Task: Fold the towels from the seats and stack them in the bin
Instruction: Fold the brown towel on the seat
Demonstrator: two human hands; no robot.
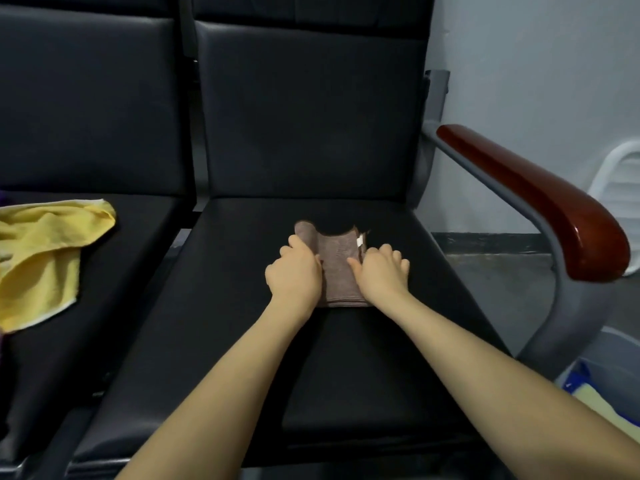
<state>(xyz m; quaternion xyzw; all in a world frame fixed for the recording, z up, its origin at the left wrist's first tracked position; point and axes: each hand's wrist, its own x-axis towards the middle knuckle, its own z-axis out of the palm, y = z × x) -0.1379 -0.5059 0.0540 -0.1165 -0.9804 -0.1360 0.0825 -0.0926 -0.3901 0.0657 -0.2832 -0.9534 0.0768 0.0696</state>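
A small brown towel (337, 263), folded into a narrow stack, lies on the black seat (346, 358) in front of me. My left hand (294, 271) grips its left side, fingers curled over the edge. My right hand (379, 271) grips the right side, thumb on top of the cloth. A white tag shows at the towel's far right corner. On the neighbouring seat to the left lies a crumpled yellow towel (45, 258). The bin (609, 368) stands on the floor at the lower right, with folded cloth inside it.
A red-brown wooden armrest (540, 199) on a grey metal frame borders the seat on the right. Behind it a white plastic chair (620, 188) stands by the wall. A purple scrap shows at the far left edge.
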